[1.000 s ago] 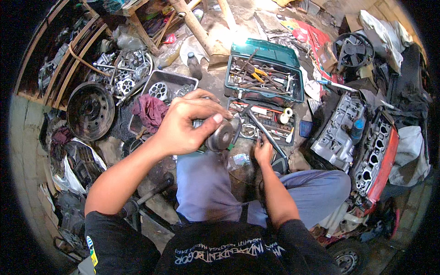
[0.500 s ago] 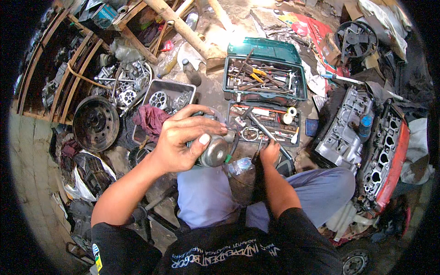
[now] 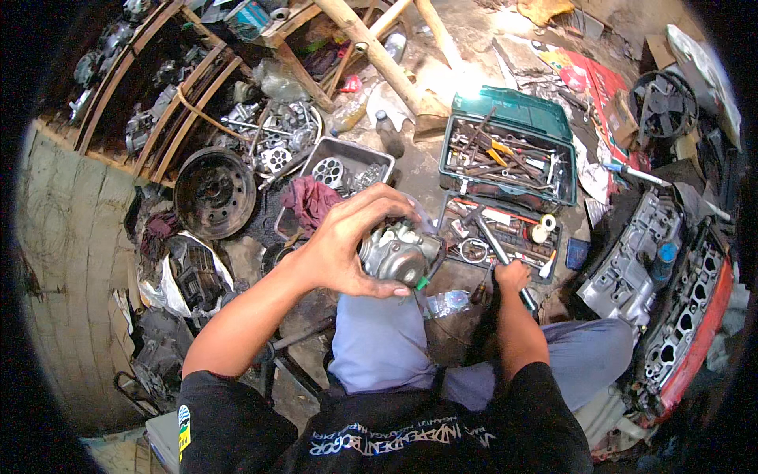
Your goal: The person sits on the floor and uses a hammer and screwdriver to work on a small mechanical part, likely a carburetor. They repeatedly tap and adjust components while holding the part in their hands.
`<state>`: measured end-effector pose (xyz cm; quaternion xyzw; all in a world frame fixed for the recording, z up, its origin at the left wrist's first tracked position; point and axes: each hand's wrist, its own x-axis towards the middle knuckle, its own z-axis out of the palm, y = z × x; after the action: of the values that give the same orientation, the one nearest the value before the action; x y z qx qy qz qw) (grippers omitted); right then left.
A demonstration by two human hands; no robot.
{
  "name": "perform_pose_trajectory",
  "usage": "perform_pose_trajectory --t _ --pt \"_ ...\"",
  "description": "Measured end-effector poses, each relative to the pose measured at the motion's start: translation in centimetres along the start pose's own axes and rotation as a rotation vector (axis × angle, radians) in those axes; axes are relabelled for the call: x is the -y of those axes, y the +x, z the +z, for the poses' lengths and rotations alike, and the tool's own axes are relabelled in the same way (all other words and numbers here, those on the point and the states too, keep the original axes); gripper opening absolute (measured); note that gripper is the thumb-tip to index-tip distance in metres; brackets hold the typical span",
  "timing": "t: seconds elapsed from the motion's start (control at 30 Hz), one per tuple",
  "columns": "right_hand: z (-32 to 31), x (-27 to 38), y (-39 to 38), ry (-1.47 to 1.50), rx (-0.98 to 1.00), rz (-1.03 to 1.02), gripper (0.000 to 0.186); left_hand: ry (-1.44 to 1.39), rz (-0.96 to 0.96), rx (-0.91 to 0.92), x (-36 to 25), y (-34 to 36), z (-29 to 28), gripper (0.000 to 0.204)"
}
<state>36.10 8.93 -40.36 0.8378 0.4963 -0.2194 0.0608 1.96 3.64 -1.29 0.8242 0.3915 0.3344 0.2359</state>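
My left hand [image 3: 355, 237] is raised over my left knee, its fingers and thumb curled around a silver metal carburetor [image 3: 399, 257] with a green bit at its lower edge. Lower on the right, my right hand [image 3: 515, 275] is closed over the handle of a long hammer [image 3: 493, 238], whose dark head lies across the open tool tray [image 3: 466, 201]; the fingers' undersides are hidden. Left of that hand lies a dark-handled screwdriver [image 3: 478, 294]. Beside my left knee is a clear plastic bottle [image 3: 448, 303].
An open green toolbox [image 3: 568, 178] full of hand tools stands behind the tray. A grey bin [image 3: 386, 158] holds metal parts and a maroon rag [image 3: 312, 201]. At left sits a wheel rim [image 3: 185, 193]; at right, a metal engine cover [image 3: 628, 261] and a cylinder head [image 3: 671, 316].
The view has shifted, so the scene sits further right. My left hand has turned the carburetor, showing more of its body. My right hand has moved from beside the hammer handle onto it.
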Motion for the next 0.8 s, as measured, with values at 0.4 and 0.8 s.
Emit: perform_pose_trajectory --t 0.4,0.8 --pt "1.8 0.3 -4.6 0.669 -0.034 -0.107 0.050 0.188 0.165 -0.168 -0.9 -2.9 0.4 0.071" --pt "-26.0 3.1 -12.2 1.354 -0.330 -0.693 0.041 0.082 0.082 -0.335 -1.3 -6.2 1.3 0.048"
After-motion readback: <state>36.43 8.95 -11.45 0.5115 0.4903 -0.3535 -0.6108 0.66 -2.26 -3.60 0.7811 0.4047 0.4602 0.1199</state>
